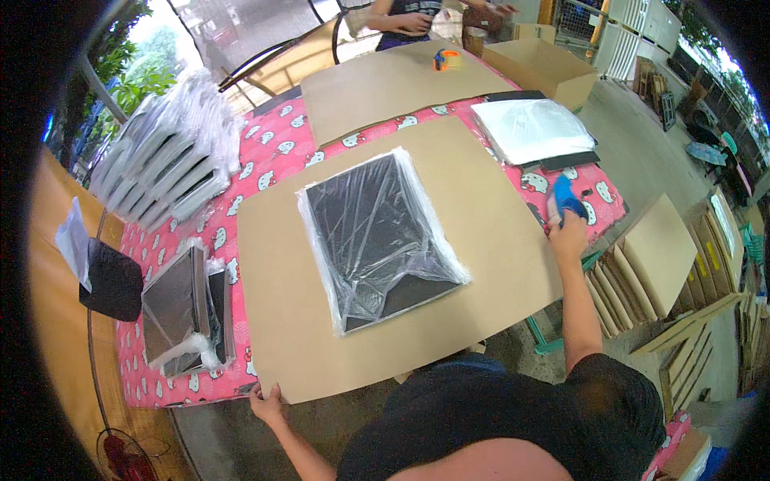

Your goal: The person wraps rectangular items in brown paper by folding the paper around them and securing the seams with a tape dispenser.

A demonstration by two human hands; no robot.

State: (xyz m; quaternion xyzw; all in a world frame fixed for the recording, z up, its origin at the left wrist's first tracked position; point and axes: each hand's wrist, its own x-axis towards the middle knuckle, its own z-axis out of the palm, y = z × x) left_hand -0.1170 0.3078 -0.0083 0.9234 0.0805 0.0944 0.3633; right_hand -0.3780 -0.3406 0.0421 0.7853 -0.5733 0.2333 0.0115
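A large brown cardboard sheet (497, 240) lies across the table in front of me. On its middle rests a flat black panel (369, 216) wrapped in clear plastic, its near end partly uncovered. My left hand (269, 403) pinches the sheet's near left corner, thumb on top. At the sheet's right edge, my right hand (569, 234) is closed around a blue tape dispenser (566, 192), whose lower part is hidden by the fingers. Beyond it sits a stack of white-wrapped panels (533, 132) with dark pieces under it.
Plastic-wrapped panels (164, 156) are piled at the far left, with dark framed panels (178, 309) nearer. Another cardboard sheet (377, 84) carries an orange tape roll (449, 59). A person (409, 22) stands across the table. Folded cardboard (654, 248) leans at the right.
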